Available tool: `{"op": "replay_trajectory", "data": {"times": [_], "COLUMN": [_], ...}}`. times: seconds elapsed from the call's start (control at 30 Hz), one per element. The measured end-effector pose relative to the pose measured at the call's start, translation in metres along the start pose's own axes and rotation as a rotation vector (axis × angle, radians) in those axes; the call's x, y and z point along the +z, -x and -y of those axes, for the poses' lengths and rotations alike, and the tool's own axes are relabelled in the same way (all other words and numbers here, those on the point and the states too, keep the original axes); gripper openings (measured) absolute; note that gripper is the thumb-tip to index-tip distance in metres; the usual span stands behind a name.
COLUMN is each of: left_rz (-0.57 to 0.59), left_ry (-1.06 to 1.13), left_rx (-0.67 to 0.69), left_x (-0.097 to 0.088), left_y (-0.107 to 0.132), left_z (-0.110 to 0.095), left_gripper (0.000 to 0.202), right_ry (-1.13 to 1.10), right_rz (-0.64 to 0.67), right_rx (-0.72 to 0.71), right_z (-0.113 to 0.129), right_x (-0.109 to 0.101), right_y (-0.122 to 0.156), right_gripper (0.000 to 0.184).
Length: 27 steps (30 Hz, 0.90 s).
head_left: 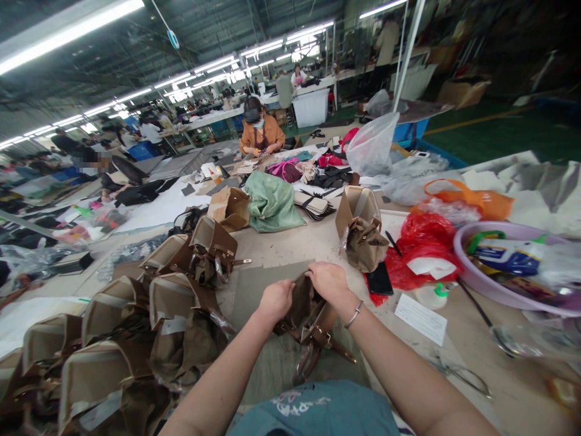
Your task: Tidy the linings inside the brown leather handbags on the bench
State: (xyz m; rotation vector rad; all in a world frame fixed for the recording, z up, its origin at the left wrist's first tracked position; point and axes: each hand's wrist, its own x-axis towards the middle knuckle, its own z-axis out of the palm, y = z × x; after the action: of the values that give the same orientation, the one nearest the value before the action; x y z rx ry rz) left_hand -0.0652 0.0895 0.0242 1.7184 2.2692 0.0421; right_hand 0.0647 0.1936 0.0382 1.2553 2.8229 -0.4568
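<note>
In front of my body a brown handbag (303, 306) lies on a grey mat (254, 284), its opening facing up and its straps and buckles towards me. My left hand (278, 300) pinches one side of the bag's top edge. On the opposite side my right hand (327, 280), with a bracelet at the wrist, grips the same edge. Both hands are closed on the fabric, close together. The bag's underside is hidden. Another brown bag (361, 230) with its lining pulled out stands just beyond my right hand.
Several unfinished brown bags (109, 369) crowd the table's left side. To the right are a black phone (379, 280), a red plastic bag (422, 248), a white paper slip (421, 318) and a purple basin (463, 254). A green cloth bag (275, 203) lies ahead; a co-worker (261, 130) sits across.
</note>
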Motion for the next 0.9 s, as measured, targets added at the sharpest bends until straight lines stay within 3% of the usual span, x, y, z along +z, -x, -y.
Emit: {"op": "replay_trajectory", "data": {"times": [0.23, 0.4, 0.57, 0.9], "left_rz": [0.028, 0.003, 0.014, 0.006], "left_ry": [0.000, -0.035, -0.070, -0.009], "left_rx": [0.010, 0.012, 0.060, 0.117], "left_x": [-0.010, -0.005, 0.002, 0.003], "left_y": [-0.006, -0.019, -0.025, -0.023], "left_z": [-0.007, -0.008, -0.002, -0.002], "left_gripper": [0.039, 0.051, 0.043, 0.038], "right_ry": [0.001, 0.006, 0.006, -0.003], "right_rz": [-0.032, -0.036, -0.087, -0.060], "right_rx": [0.018, 0.005, -0.052, -0.057], "right_z": [-0.002, -0.004, -0.007, -0.007], "right_x": [0.004, 0.003, 0.002, 0.003], "right_y": [-0.001, 0.002, 0.008, 0.002], "right_gripper": [0.030, 0.029, 0.027, 0.029]}}
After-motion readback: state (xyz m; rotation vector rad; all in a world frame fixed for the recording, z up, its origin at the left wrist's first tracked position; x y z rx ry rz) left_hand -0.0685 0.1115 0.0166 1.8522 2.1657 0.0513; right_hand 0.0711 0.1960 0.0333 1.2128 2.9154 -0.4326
